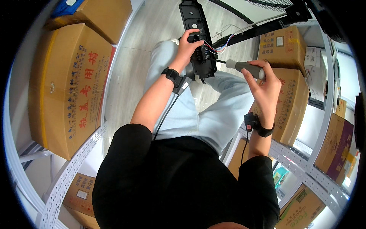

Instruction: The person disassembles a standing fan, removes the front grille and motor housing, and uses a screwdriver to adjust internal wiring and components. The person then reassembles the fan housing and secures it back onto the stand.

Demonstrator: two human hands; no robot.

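Observation:
A long black plastic panel (206, 68) with moulded ribs and small fittings stands over my knees, its near end between my thighs. My left hand (185, 49) holds it from the left side, thumb and a finger bent over its face, the other fingers partly hidden. Thin coloured wires (220, 48) come out of the panel close to my left fingertips and run to the right. In my right hand (266, 87) is a screwdriver (244, 68) with a grey handle, pointing left. Its shaft reaches the panel's right edge; whether the tip touches a screw cannot be made out.
A black metal frame bar (251, 32) slants beyond the wires. Large cardboard boxes (66, 89) sit on white metal shelving at the left, and more boxes (291, 101) fill the shelving (293, 160) at the right. Cables hang from the black bands on both my wrists.

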